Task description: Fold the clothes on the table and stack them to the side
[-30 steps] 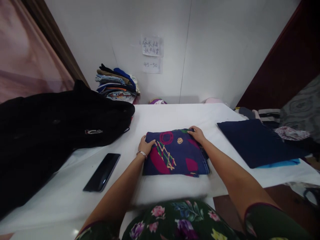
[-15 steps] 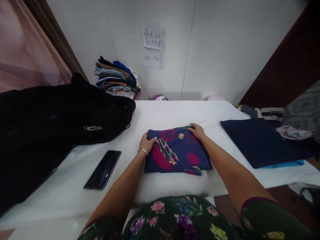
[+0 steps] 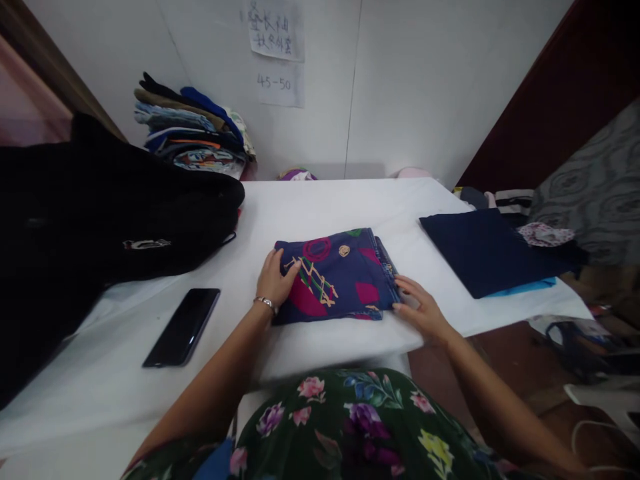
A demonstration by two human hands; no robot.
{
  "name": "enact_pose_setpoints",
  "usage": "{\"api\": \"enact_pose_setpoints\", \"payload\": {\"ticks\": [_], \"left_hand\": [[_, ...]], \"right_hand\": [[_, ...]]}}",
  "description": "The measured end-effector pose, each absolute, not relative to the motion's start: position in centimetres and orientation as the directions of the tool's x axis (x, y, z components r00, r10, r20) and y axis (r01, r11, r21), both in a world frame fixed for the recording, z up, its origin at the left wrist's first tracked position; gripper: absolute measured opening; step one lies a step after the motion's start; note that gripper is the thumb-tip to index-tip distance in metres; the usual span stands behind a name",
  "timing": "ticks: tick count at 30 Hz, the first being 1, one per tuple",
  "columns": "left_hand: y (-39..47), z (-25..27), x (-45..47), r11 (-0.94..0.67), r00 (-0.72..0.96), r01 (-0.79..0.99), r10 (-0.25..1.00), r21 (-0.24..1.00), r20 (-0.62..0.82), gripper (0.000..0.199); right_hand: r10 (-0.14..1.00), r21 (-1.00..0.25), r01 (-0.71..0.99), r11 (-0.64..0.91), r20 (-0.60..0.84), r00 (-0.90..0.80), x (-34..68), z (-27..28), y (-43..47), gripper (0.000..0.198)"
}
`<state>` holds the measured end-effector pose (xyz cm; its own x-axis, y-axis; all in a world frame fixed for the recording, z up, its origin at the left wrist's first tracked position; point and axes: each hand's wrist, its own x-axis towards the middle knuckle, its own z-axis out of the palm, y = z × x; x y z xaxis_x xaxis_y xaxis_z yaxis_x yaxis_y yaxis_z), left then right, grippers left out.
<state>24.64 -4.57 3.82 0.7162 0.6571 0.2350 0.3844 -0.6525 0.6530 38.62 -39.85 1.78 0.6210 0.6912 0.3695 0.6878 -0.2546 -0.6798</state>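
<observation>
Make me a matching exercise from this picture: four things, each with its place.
Things:
1. Patterned cloth
2. Phone
3. Navy cloth
4. Paper notes

Places:
A. On the wall
B. Between the left hand and the right hand
C. On top of a bright blue piece
D. Left of the left forearm

Pairs: 1-B, 2-D, 3-C, 4-A

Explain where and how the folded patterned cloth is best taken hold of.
Grip the folded patterned cloth by its left and right edges, one hand coming from each side, thumbs on top and fingers slipped beneath. It lies flat and wide, and its layers show offset along the right edge, so pinching all of them together should best keep the folds.
</observation>
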Motion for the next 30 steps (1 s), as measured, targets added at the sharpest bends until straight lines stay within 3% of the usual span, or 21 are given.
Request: {"api": "enact_pose_setpoints", "payload": {"ticks": [4,6,8,12,22,30], "left_hand": [[-9.0,3.9,22.1,-0.911,0.897,0.156,0.293,0.382,0.331,0.063],[-10.8,3.7,21.3,-0.958,0.945,0.026,0.116,0.285,0.305,0.064],[-12.0,3.6,21.1,-0.972,0.963,-0.04,0.024,0.23,0.27,0.064],[-13.1,3.5,21.8,-0.982,0.971,-0.067,-0.024,0.175,0.237,0.064],[-13.3,3.7,23.2,-0.982,0.979,-0.004,0.035,0.19,0.201,0.051],[-14.4,4.1,23.8,-0.987,0.976,-0.052,-0.018,0.152,0.219,0.05]], "right_hand": [[0.787,-0.481,0.847,-0.226,0.422,0.449,37.5,1.5,-39.9,0.053],[0.799,-0.434,0.873,-0.223,0.431,0.419,37.9,1.4,-39.3,0.045],[0.808,-0.423,0.882,-0.209,0.433,0.399,38.5,1.5,-38.5,0.036],[0.791,-0.444,0.879,-0.175,0.468,0.395,39.8,2.3,-37.6,0.03],[0.8,-0.428,0.887,-0.173,0.465,0.38,39.5,2.6,-37.8,0.029],[0.825,-0.263,0.923,-0.282,0.424,0.372,38.2,1.4,-37.6,0.043]]}}
